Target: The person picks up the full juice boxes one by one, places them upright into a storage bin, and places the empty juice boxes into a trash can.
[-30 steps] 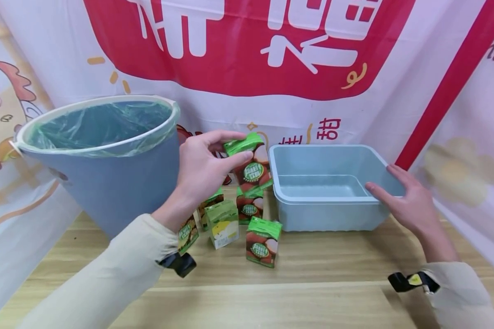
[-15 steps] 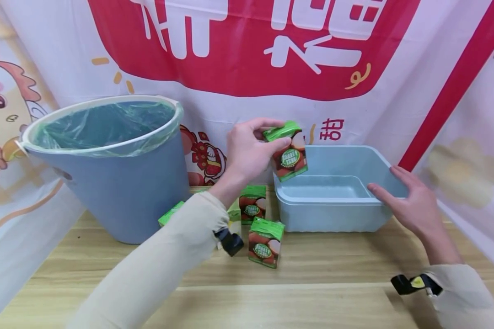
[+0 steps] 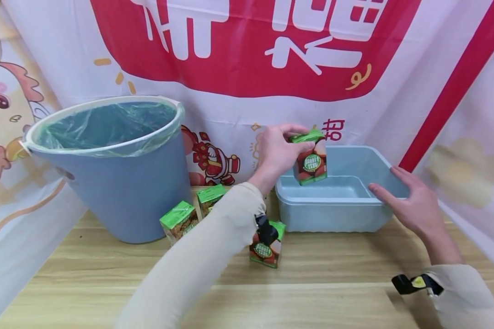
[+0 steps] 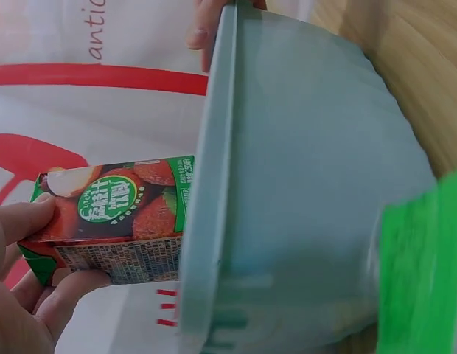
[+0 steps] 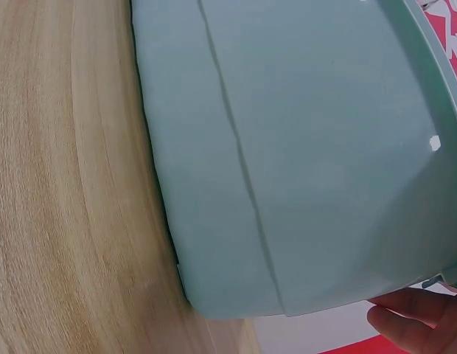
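while a white cloth backdrop with red print (image 3: 230, 109) spans the rear, a pale wood-grained tabletop (image 3: 313, 304) carries the rest. at left stands a tall blue plastic bin (image 3: 127, 192), its pale rim draped with a thin, translucent green plastic liner (image 3: 107, 125). at right sits a low, rounded-rectangular, light-blue plastic tub (image 3: 329, 217). the right hand (image 3: 416, 205) holds the tub's near right corner, thumb over the rim, fingers against the right end. the left hand (image 3: 281, 148) has thumb and fingers clamped on the upper end of a red-brown, box-shaped drink carton (image 3: 311, 163) with green ends, slightly tilted, at the left part of the tub's opening; whether its lower end dips inside cannot be told. between bin and tub stand a brown, green-topped boxy carton (image 3: 178, 219), a second green-topped carton (image 3: 209, 196) and a red-brown, green-topped carton (image 3: 267, 251), the last two partly hidden by the left arm (image 3: 197, 260).
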Available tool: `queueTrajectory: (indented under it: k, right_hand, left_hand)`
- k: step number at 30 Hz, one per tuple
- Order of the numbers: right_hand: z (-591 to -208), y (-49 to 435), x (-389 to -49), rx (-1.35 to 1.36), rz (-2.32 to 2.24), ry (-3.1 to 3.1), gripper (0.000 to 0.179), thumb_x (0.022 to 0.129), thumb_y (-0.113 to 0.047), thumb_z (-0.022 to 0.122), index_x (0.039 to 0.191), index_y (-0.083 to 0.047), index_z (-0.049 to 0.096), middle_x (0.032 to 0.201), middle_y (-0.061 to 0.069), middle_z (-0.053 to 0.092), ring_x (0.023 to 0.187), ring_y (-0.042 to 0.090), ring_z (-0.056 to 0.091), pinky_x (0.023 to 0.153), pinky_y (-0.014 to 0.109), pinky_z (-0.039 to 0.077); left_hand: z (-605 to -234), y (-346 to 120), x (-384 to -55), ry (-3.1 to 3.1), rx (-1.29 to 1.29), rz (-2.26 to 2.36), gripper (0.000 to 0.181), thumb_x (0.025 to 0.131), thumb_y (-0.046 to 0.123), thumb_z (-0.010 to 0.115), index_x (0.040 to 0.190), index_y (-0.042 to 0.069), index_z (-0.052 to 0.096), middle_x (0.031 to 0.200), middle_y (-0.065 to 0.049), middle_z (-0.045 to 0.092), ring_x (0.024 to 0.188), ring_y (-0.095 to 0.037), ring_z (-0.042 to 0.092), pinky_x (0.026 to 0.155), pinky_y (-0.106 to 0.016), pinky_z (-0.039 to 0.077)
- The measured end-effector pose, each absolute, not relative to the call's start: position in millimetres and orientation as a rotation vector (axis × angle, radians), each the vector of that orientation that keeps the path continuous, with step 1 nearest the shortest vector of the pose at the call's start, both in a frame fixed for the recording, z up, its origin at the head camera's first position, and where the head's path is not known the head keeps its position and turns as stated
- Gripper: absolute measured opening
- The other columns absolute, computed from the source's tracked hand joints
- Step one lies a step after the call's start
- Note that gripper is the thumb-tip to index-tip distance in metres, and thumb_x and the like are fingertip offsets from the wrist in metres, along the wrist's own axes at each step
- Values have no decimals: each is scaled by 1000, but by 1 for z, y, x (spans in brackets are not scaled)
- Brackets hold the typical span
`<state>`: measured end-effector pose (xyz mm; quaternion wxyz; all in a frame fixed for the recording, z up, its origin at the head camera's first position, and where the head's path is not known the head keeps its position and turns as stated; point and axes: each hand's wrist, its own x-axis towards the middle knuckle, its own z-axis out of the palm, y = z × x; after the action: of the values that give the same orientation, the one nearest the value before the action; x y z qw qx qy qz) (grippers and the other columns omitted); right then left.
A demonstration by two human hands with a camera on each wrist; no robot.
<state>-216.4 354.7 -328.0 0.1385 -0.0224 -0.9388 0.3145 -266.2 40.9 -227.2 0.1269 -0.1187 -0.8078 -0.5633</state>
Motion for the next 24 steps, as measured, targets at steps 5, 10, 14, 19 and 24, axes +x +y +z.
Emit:
queueTrajectory:
  k: [5,10,14,19,24]
  right_hand:
    - [-331,357,-215,-69,917,-2719,92,99,-63,60,170,-18,23,176,23,21,157,59,21,105,86,32]
    - [-331,357,-215,-77,908,-2728,93,99,-63,59,171,-19,21,176,23,21,156,60,21,103,87,34]
    - [-330,356,-216,-83,909,-2737,94,98,-64,58,171,-18,21,176,23,20,156,60,21,103,87,34]
    - [-330,356,-217,-69,908,-2740,92,99,-62,58,171,-17,21,176,24,19,156,60,20,104,87,32]
    - [-329,356,-218,-47,904,-2728,91,100,-61,58,170,-17,22,176,22,21,157,59,21,104,87,32]
  left_hand:
    - [-239,61,-274,-2403,-261,-1631,26,89,23,87,114,22,83,113,2,82,106,-13,71,85,-28,61]
    - [-249,76,-279,-2467,-210,-1594,25,88,20,88,112,24,83,114,3,82,110,-12,72,92,-31,61]
    - [-256,85,-284,-2510,-183,-1593,26,88,16,87,112,23,83,115,2,81,112,-13,71,96,-32,61]
    - [-262,91,-289,-2559,-147,-1582,25,89,13,86,112,22,83,118,1,81,115,-15,70,100,-35,60]
    - [-268,93,-294,-2601,-118,-1545,27,87,9,86,110,21,82,119,0,81,122,-17,69,107,-38,56]
